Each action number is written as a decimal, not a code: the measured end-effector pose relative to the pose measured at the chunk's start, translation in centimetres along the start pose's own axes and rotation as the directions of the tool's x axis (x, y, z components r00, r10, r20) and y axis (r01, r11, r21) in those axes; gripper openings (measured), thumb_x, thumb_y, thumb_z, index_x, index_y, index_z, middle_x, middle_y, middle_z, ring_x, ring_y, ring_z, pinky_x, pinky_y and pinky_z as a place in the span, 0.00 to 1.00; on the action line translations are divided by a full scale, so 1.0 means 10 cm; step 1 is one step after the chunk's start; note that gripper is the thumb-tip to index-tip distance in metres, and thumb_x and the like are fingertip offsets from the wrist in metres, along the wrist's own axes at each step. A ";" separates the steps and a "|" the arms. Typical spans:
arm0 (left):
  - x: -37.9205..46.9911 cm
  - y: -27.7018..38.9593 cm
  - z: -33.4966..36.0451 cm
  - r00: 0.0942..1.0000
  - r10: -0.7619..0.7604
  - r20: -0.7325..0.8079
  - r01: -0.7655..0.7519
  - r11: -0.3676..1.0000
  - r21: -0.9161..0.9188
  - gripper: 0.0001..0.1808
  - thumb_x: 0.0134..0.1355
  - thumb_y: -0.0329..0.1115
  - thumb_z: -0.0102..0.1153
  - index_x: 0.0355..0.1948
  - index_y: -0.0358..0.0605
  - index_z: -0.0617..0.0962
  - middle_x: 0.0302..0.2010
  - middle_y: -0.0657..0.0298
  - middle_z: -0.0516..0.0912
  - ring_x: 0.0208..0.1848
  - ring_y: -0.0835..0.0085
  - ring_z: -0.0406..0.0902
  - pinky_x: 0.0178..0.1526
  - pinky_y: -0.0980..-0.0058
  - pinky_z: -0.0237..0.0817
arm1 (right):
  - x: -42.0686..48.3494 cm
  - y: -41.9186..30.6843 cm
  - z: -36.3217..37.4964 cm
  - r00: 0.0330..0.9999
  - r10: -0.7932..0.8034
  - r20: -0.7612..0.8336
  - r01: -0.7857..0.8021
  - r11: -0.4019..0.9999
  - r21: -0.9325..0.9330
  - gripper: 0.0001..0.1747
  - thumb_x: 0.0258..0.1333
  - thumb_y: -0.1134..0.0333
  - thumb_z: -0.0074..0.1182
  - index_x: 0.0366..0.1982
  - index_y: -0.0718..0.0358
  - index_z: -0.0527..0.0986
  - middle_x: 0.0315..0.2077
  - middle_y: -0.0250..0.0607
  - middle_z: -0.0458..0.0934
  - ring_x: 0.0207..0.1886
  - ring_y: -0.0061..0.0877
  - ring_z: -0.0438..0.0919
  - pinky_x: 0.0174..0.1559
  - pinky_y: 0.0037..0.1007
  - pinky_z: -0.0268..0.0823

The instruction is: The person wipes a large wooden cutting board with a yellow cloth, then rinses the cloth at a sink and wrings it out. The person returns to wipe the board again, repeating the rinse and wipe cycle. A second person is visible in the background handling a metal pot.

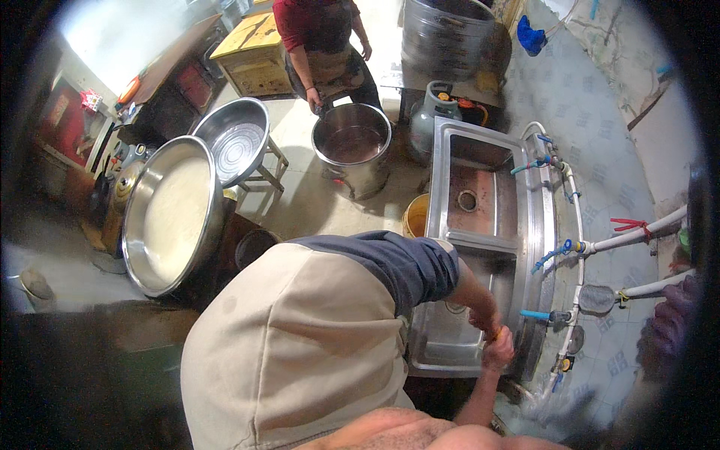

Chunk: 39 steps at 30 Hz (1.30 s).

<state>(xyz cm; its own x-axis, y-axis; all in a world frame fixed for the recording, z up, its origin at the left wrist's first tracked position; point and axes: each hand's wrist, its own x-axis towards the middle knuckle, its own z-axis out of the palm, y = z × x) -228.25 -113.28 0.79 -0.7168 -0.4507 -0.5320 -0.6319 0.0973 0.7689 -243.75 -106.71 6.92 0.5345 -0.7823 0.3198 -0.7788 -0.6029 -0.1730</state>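
Both my hands are close together over the near basin of a steel double sink [439, 343], by its right wall. My left hand [482, 322] comes in from the upper side, below a dark blue sleeve [416, 270]. Close against it is my right hand [498, 351], its fingers curled. A small orange-yellow spot [496, 333] shows between them; what it is, and whether either hand grips it, is hidden. The far basin [472, 174] has a round drain and reddish-brown wetness. My beige apron [292, 343] fills the lower middle of the view.
Blue-handled taps [568, 246] and white pipes line the tiled wall. A person [323, 39] stands by a large steel pot [351, 140] of brownish liquid. A gas cylinder [424, 126] and yellow bucket [415, 216] are beside the sink. Leftward are a pale-filled steel basin [174, 219] and another basin [236, 140] on a stool.
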 end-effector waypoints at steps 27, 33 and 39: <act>-0.42 0.55 -0.05 0.944 0.120 -0.307 0.165 0.632 0.757 0.07 0.61 0.40 0.70 0.35 0.51 0.90 0.34 0.61 0.90 0.36 0.63 0.86 0.37 0.58 0.75 | -0.27 0.20 0.45 0.767 0.589 0.255 -0.642 0.705 0.302 0.24 0.75 0.52 0.47 0.39 0.67 0.81 0.33 0.50 0.86 0.31 0.47 0.83 0.35 0.54 0.72; -0.26 0.61 0.12 0.963 0.011 -0.270 0.043 0.980 0.193 0.09 0.59 0.40 0.71 0.34 0.46 0.89 0.34 0.57 0.89 0.35 0.61 0.86 0.37 0.56 0.75 | -0.17 0.31 0.28 0.992 0.098 0.085 -0.081 0.981 -0.177 0.22 0.71 0.51 0.51 0.31 0.63 0.77 0.28 0.52 0.84 0.34 0.55 0.84 0.35 0.53 0.76; -0.09 0.56 0.20 0.995 -0.036 -0.094 0.040 0.999 0.035 0.12 0.58 0.40 0.72 0.34 0.43 0.87 0.35 0.54 0.88 0.35 0.59 0.86 0.37 0.54 0.76 | -0.23 0.43 0.29 0.993 0.103 0.062 -0.097 0.992 -0.082 0.20 0.58 0.51 0.67 0.28 0.58 0.73 0.26 0.46 0.82 0.31 0.51 0.83 0.32 0.50 0.74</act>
<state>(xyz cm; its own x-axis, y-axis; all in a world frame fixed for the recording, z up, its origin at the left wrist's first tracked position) -231.69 -110.59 4.85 -0.6624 -0.5353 -0.5241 -0.6698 0.1099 0.7343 -247.37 -107.99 2.80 0.4710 -0.8483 0.2420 -0.8516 -0.5088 -0.1260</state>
